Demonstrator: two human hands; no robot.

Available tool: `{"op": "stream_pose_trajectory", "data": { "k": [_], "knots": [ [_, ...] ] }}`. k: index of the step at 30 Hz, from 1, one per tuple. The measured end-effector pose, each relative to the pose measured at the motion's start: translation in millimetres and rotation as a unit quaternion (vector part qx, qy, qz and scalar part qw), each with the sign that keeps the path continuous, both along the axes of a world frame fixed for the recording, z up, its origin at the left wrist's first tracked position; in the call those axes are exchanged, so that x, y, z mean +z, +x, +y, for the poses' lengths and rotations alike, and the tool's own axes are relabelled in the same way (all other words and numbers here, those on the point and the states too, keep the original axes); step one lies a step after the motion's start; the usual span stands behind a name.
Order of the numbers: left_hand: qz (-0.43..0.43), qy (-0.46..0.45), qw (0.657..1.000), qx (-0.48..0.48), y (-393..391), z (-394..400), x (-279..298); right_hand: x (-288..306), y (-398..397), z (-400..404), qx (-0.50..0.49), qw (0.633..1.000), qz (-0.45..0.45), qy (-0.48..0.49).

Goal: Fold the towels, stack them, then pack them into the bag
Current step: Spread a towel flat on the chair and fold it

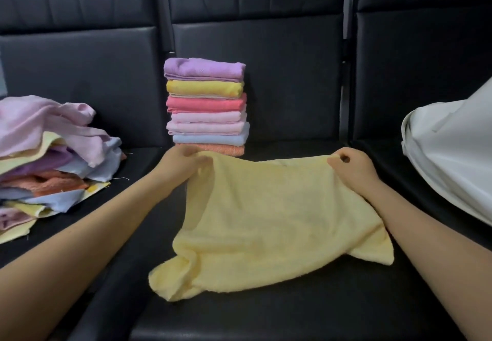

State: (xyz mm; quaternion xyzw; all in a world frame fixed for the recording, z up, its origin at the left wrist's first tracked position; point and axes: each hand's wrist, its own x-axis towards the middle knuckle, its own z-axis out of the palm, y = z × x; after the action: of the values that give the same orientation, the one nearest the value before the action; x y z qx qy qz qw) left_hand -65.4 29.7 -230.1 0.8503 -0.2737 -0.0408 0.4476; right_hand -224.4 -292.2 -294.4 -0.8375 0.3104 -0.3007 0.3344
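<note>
Two hands on one pale yellow towel (269, 223), mid-seat on the black sofa (266, 314). Left hand (183, 165) pinches the far-left corner, right hand (351, 170) pinches the far-right corner, fingers curled round the cloth on both. Far edge is lifted and pulled fairly straight between them; near edge sags onto the cushion, near-left corner rumpled and rolled under, near-right corner lying out in a point.

Folded stack (206, 106) stands just behind the left hand, against the backrest: purple on top, then yellow, coral, two pinks, light blue, orange at the bottom. Towel's far edge is near the bottom of the stack; cannot tell if it touches.

Unfolded pile (50, 159) sits on the left cushion, well apart from the held towel, bare seat between. White bag (450, 159) on the right cushion, near the right forearm. Bare cushion in front of the towel, toward the camera.

Surface is black padded leatherette, seams between cushions, panelled backrest behind.
</note>
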Motion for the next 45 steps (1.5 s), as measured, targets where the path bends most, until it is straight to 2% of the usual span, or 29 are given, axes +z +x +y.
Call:
{"op": "stream_pose_trajectory", "data": {
  "k": [3, 6, 8, 10, 13, 15, 19, 24, 25, 27, 29, 32, 34, 36, 39, 42, 45],
  "knots": [
    [-0.014, 0.041, 0.999, 0.027, 22, -18, 5, 17, 4, -2, 0.013, 0.998, -0.06, 0.033],
    [-0.021, 0.061, 0.996, 0.057, 41, -31, -3, 36, 21, -11, -0.006, 0.996, -0.081, 0.04],
    [-0.04, 0.063, 0.995, 0.063, 53, -37, -15, 36, 35, -21, -0.023, 0.998, -0.044, 0.048],
    [-0.081, 0.104, 0.989, 0.064, 66, -40, -32, 24, 47, -28, -0.025, 0.998, 0.043, 0.038],
    [-0.117, 0.173, 0.975, 0.078, 78, -41, -54, 2, 58, -30, -0.033, 0.99, 0.133, -0.036],
    [-0.151, 0.181, 0.97, 0.058, 80, -42, -57, -1, 60, -30, -0.034, 0.987, 0.141, -0.065],
    [-0.163, 0.183, 0.97, 0.006, 75, -37, -53, 4, 56, -36, -0.005, 0.986, 0.164, -0.024],
    [-0.096, 0.277, 0.956, -0.013, 64, -26, -38, 18, 40, -9, 0.001, 0.976, 0.216, -0.003],
    [-0.094, 0.302, 0.948, -0.018, 60, -22, -36, 21, 35, 2, -0.008, 0.976, 0.217, -0.013],
    [-0.112, 0.32, 0.94, -0.022, 51, -10, -27, 27, 21, 23, -0.021, 0.986, 0.163, 0.005],
    [-0.132, 0.261, 0.956, -0.009, 40, 6, -12, 39, 6, 40, -0.024, 0.997, 0.067, 0.034],
    [-0.095, 0.05, 0.994, 0.025, 14, 30, 27, 83, -18, 64, -0.019, 0.995, -0.067, 0.077],
    [-0.028, -0.087, 0.996, -0.007, -6, 42, 58, 128, -33, 82, -0.017, 0.977, -0.172, 0.125],
    [0.033, -0.193, 0.98, -0.025, -30, 52, 89, 173, -50, 99, -0.001, 0.956, -0.25, 0.156],
    [0.059, -0.279, 0.958, -0.012, -61, 60, 130, 223, -68, 120, 0.023, 0.945, -0.289, 0.151],
    [0.06, -0.317, 0.946, -0.013, -87, 69, 164, 255, -82, 131, 0.043, 0.946, -0.289, 0.141],
    [0.137, -0.356, 0.922, -0.057, -106, 81, 190, 276, -94, 136, 0.071, 0.942, -0.275, 0.179]
  ]
}}
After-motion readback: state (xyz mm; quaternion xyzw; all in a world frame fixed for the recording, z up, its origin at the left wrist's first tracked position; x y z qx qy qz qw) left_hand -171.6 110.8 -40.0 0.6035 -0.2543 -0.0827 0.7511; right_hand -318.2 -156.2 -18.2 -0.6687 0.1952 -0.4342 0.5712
